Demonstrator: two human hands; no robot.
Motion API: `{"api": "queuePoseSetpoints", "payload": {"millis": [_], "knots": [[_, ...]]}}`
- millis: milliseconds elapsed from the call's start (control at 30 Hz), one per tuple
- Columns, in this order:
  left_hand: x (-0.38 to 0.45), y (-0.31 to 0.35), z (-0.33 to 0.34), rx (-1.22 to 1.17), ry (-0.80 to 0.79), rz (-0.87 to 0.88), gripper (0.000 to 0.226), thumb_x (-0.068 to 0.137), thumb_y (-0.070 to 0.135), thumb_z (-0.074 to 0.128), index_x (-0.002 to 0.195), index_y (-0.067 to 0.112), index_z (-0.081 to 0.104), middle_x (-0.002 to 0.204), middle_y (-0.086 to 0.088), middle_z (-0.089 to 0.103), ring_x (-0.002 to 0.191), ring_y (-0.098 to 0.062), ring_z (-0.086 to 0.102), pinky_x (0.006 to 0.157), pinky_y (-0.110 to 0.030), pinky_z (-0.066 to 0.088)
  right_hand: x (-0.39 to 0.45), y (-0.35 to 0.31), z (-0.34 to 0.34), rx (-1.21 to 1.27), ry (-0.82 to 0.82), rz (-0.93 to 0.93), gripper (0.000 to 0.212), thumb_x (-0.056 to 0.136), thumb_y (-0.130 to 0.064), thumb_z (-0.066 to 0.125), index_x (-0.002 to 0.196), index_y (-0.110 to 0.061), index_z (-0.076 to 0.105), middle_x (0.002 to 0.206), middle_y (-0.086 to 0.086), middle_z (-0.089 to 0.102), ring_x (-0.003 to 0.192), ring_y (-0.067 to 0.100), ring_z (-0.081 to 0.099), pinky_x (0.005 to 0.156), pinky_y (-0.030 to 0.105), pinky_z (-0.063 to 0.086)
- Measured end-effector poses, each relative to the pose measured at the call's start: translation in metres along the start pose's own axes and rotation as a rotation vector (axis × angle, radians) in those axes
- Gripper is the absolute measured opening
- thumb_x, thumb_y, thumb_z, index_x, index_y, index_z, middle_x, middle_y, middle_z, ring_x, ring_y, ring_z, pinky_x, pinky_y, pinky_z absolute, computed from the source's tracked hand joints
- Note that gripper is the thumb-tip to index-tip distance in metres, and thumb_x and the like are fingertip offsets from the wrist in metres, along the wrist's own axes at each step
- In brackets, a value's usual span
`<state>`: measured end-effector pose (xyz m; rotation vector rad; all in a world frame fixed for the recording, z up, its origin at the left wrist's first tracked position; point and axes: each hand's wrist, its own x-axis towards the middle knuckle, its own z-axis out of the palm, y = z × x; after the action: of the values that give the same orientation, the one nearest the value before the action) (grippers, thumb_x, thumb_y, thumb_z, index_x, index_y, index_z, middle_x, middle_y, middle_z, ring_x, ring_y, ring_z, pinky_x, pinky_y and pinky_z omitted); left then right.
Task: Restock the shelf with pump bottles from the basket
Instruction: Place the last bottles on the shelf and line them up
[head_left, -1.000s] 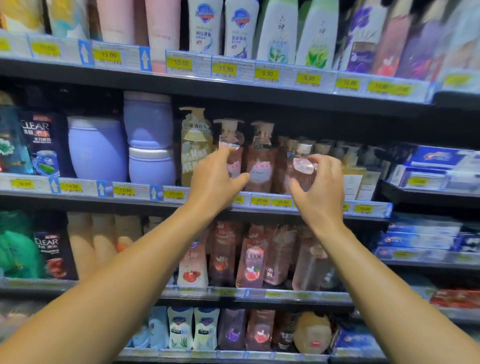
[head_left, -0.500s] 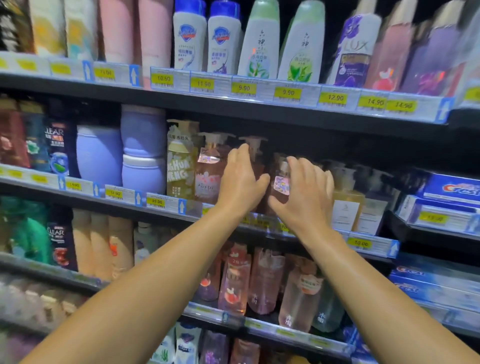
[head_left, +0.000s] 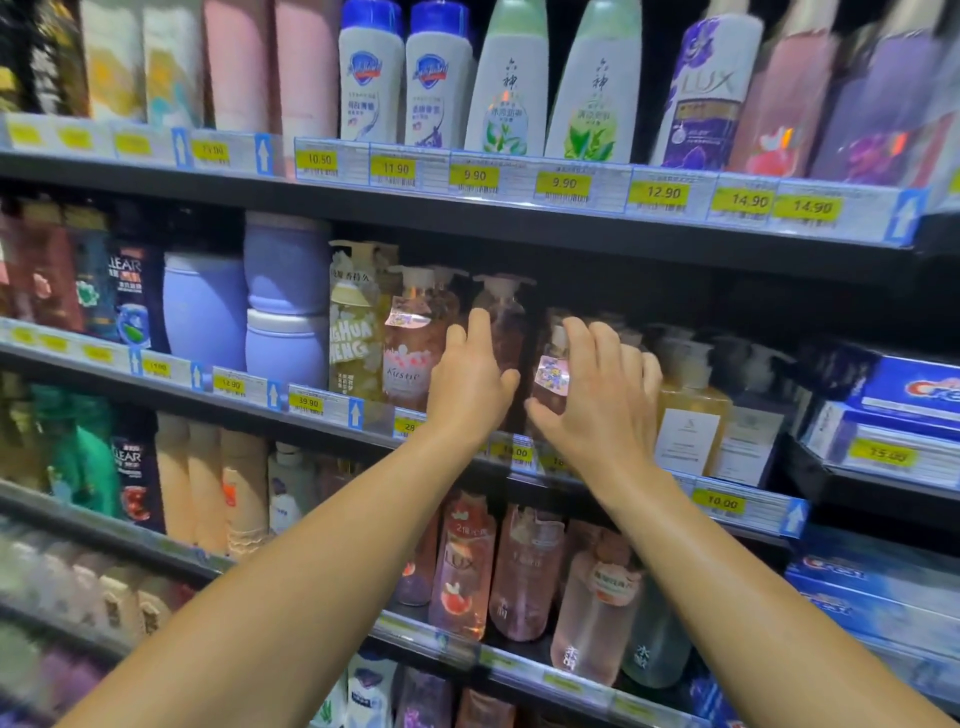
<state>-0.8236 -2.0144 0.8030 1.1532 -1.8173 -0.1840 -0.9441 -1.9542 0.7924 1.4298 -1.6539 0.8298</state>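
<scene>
On the middle shelf (head_left: 311, 408) stands a row of pink pump bottles. My right hand (head_left: 597, 400) grips a small pink pump bottle (head_left: 551, 371) with a shiny sticker, thumb on its left and fingers curled round its right side, low over the shelf's front edge. My left hand (head_left: 470, 382) rests with straight fingers against a tall pink pump bottle (head_left: 503, 317) just to the left. A Kustie pump bottle (head_left: 410, 343) stands further left. The basket is out of view.
Yellow pump bottles (head_left: 691, 410) stand right of my right hand and toothpaste boxes (head_left: 904, 395) further right. Purple tubs (head_left: 285, 312) and a boxed bottle (head_left: 358, 322) sit to the left. The shelf above (head_left: 519, 208) hangs close over the pump heads. More bottles fill the lower shelves.
Both hands have reached deeper into the middle shelf. The right hand has carried the small stickered bottle in and down, and the left hand has shifted from the Kustie bottle to the tall one.
</scene>
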Motion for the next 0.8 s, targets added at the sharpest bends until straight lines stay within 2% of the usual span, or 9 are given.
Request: {"api": "queuePoseSetpoints", "payload": {"millis": [167,333,567,700,800], "knots": [[-0.002,-0.005,0.005,0.000,0.006,-0.031,0.068,0.090,0.021,0.065,0.144,0.020,0.025,0.122,-0.013,0.045,0.101,-0.036,0.057,0.082,-0.041,0.045,0.000,0.000,0.000,0.020,-0.014,0.000,0.083,0.069,-0.047,0.077,0.138,-0.018,0.042,0.132,0.004,0.049,0.107,0.028,0.053,0.105,0.049,0.031],[-0.004,-0.011,0.003,-0.014,0.023,-0.008,0.072,0.088,0.027,0.069,0.145,0.024,0.025,0.116,-0.011,0.049,0.097,-0.030,0.057,0.085,-0.044,0.049,0.001,-0.001,-0.002,0.033,-0.079,0.005,0.084,0.073,-0.047,0.076,0.142,-0.019,0.037,0.136,0.006,0.044,0.108,0.027,0.053,0.110,0.048,0.025],[-0.006,-0.021,-0.003,-0.047,0.010,0.034,0.086,0.086,0.031,0.072,0.152,0.029,0.018,0.127,-0.009,0.051,0.108,-0.026,0.055,0.089,-0.039,0.047,0.002,-0.001,-0.004,0.038,-0.150,0.026,0.087,0.079,-0.048,0.072,0.148,-0.019,0.026,0.139,0.003,0.040,0.116,0.026,0.049,0.113,0.049,0.017],[-0.010,-0.024,-0.006,-0.076,0.006,0.049,0.090,0.085,0.031,0.073,0.154,0.032,0.015,0.133,-0.007,0.048,0.112,-0.024,0.053,0.087,-0.031,0.041,0.005,-0.003,-0.004,0.043,-0.189,0.035,0.084,0.081,-0.047,0.071,0.146,-0.018,0.027,0.133,0.004,0.042,0.116,0.027,0.049,0.112,0.049,0.018],[-0.012,-0.025,-0.008,-0.086,0.017,0.062,0.091,0.086,0.031,0.073,0.154,0.034,0.014,0.136,-0.005,0.047,0.116,-0.022,0.052,0.091,-0.034,0.043,0.006,-0.004,-0.005,0.034,-0.195,0.042,0.081,0.082,-0.046,0.070,0.145,-0.018,0.027,0.132,0.004,0.043,0.117,0.026,0.049,0.112,0.049,0.019]]}}
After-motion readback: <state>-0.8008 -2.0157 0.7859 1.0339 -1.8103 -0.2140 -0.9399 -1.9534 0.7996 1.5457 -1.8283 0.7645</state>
